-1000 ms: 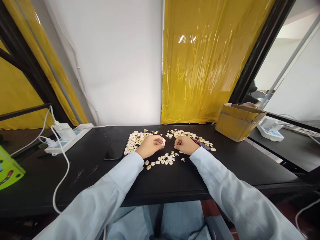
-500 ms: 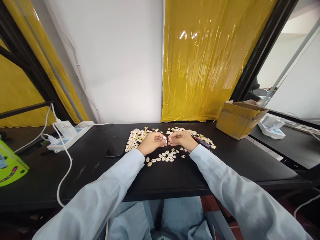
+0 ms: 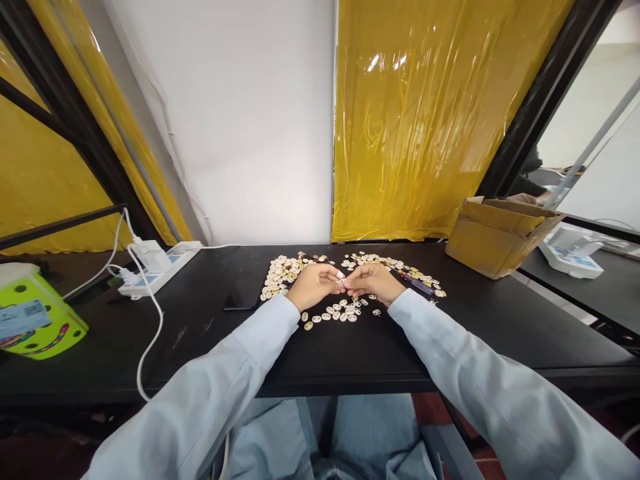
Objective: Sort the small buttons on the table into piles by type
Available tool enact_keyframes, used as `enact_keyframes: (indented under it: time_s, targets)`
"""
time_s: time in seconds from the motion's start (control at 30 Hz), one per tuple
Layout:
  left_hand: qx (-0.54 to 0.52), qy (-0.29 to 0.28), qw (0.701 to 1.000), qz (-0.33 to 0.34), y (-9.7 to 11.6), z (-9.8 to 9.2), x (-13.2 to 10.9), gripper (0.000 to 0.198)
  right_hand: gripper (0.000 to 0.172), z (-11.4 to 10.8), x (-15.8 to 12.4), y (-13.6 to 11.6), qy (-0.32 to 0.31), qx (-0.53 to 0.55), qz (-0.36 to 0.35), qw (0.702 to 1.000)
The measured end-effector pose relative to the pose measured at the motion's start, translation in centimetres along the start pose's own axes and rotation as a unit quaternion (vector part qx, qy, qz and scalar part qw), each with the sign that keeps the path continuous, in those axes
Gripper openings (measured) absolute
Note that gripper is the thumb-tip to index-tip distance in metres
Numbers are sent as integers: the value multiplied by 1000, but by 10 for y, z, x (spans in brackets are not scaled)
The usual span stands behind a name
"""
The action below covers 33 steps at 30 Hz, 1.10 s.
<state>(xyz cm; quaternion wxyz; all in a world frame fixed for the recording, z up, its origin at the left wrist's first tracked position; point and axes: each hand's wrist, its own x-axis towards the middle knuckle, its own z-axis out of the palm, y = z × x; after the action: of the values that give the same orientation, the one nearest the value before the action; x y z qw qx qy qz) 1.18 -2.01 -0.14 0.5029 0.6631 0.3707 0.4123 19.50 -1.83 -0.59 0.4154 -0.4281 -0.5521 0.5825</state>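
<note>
A small white piece (image 3: pixel 343 283), mostly hidden, is pinched between the fingertips of the left hand (image 3: pixel 316 285) and right hand (image 3: pixel 376 283), which come together. Loose oval pieces (image 3: pixel 343 317) lie nearer; left, a phone (image 3: pixel 243 295); far right, a cardboard box (image 3: pixel 500 239).

No readable text; label (image 3: pixel 20 321) on green tub (image 3: pixel 56 301) seemingly too small.

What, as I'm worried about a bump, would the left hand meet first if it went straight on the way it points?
Probably the right hand: it faces the left hand almost tip to tip, though depth leaves unclear whether they touch.
</note>
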Motion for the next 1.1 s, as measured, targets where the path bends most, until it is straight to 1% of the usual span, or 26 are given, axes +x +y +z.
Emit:
enact_keyframes:
  time_s: [0.17,0.23,0.27,0.33,0.4,0.43,0.47,0.57,0.63,0.73,0.83,0.9,0.97,1.03,1.1]
  targets:
    - [19,-7,1000,15,0,0,0,19,24,2,1,0,-13,4,-1,1000]
    - [38,-13,999,25,2,-2,2,16,24,-1,2,-2,-20,-20,1,1000]
    - [57,-11,998,35,2,-4,2,14,23,-4,3,-4,-15,-49,-3,999]
    - [128,6,990,64,4,-8,3,9,24,-15,3,-9,11,-145,-23,989]
    - [235,29,967,93,4,-14,3,7,25,-27,1,-13,50,-265,-50,962]
    - [285,35,953,101,4,-17,3,9,24,-33,0,-15,61,-312,-48,947]
    - [326,36,939,104,4,-19,3,12,23,-38,-2,-17,56,-339,-40,938]
    - [393,29,913,102,3,-23,3,16,18,-47,-6,-18,-4,-365,16,931]
    - [416,29,903,107,3,-24,3,16,15,-48,-7,-17,-26,-371,37,927]
    - [432,34,893,123,5,-24,3,14,13,-46,-4,-13,-29,-384,36,922]
    - [419,34,897,139,9,-21,0,13,13,-43,-2,-10,-17,-386,25,922]
    - [401,8,906,134,12,-17,-2,11,13,-40,-1,-10,-1,-382,4,924]
    - [384,-47,914,120,14,-13,-5,11,13,-37,-2,-11,20,-375,-21,926]
    - [375,-105,914,114,14,-10,-8,13,12,-34,-2,-12,38,-365,-41,929]
    - [377,-134,909,119,13,-6,-9,14,9,-32,-1,-13,48,-355,-54,932]
